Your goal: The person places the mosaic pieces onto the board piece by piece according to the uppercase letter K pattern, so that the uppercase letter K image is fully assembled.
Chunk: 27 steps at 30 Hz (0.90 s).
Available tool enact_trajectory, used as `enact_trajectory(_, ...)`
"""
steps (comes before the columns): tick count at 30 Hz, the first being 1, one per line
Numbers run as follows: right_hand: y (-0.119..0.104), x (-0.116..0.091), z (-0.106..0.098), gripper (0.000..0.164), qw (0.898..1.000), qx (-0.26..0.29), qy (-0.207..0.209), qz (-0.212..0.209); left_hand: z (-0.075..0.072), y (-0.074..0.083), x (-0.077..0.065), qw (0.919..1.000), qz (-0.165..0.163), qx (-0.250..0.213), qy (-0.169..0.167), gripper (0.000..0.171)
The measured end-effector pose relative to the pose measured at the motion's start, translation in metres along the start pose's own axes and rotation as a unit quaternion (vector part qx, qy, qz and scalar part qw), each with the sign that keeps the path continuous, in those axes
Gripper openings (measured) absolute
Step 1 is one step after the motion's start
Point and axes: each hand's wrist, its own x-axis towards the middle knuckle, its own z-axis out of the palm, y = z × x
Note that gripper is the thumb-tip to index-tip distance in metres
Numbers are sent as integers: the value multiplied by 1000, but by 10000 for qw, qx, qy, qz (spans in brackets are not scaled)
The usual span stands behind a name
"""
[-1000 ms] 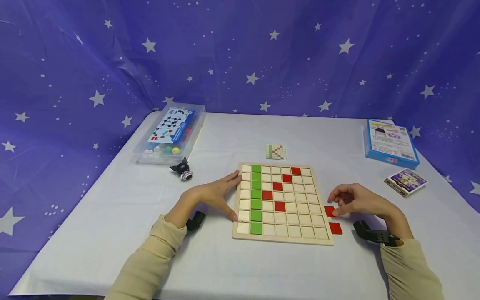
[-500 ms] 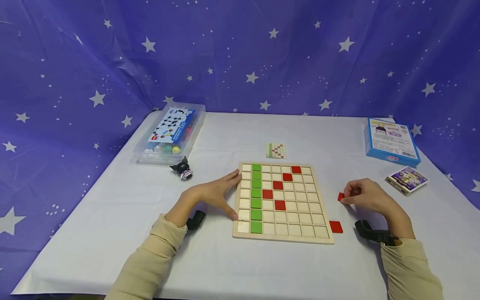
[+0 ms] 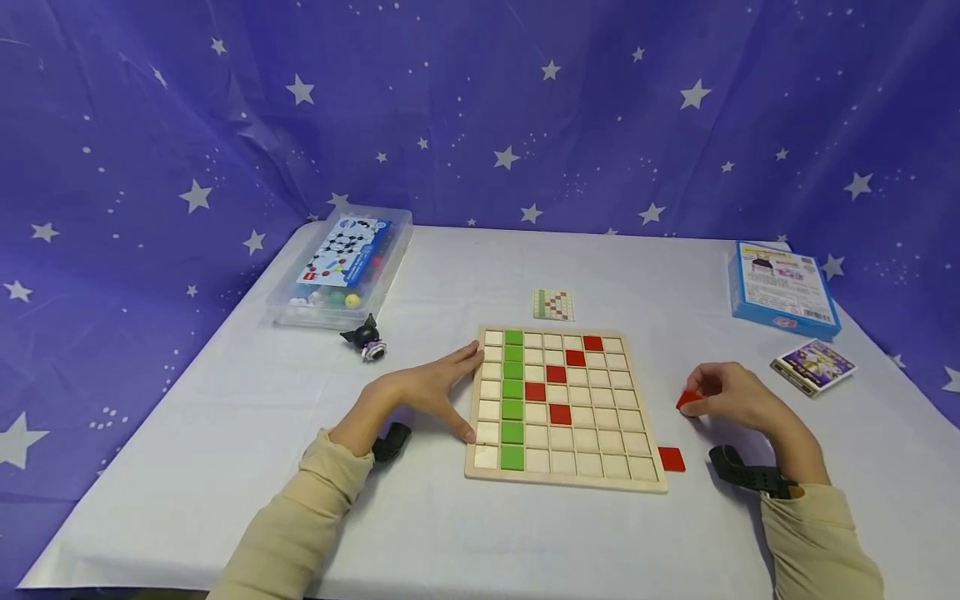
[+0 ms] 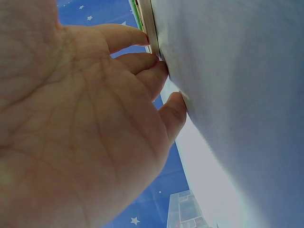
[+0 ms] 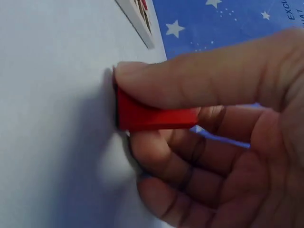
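Observation:
A wooden grid board (image 3: 592, 479) lies on the white table, with green tiles (image 3: 512, 409) filling its second column from the left. Several red tiles (image 3: 559, 414) sit in other cells, most along a diagonal. My left hand (image 3: 431, 392) rests at the board's left edge, thumb and fingers spread apart. To the right of the board, my right hand (image 3: 738, 400) pinches a red square tile (image 5: 156, 118) between thumb and fingers. The tile is tilted, its lower edge close to the tabletop. One more red tile (image 3: 672, 459) lies flat beside the board's lower right edge.
Behind the board lies a small pattern card (image 3: 553, 305). At the left are a clear plastic case (image 3: 341, 258) and a small black figurine (image 3: 365, 337). A blue box (image 3: 783, 287) and a smaller purple box (image 3: 812, 365) stand at the right.
My right hand has picked up the upper of the two red tiles beside the board and moved it slightly right, away from the edge. My left hand has stayed in place.

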Motion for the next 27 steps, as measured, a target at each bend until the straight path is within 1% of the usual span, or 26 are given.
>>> enact_trajectory(3,1,-2,2,22,9997,-17,-10,-254,1,1,0,10000,-12,20,-15,124)
enact_trajectory(6,0,-3,3,22,9993,46,-45,-362,1,1,1,10000,-16,50,-1,123)
enact_trajectory(10,-3,-3,1,28,9978,489,-179,-420,0,1,1,10000,-17,76,6,123)
enact_trajectory(13,-5,-2,0,33,9924,994,-349,-632,0,1,0,10000,-3,82,13,123)
enact_trajectory(18,-8,-1,0,37,9776,1675,-704,-1065,0,1,0,10000,17,49,17,123)
enact_trajectory(20,-10,-2,1,36,9754,1735,-687,-1173,1,1,0,10000,5,26,15,123)
enact_trajectory(22,-12,-2,3,35,9771,1628,-571,-1243,1,0,0,10000,-19,33,5,123)
enact_trajectory(27,-19,-2,8,30,9814,1410,-322,-1261,0,0,0,10000,37,62,25,122)
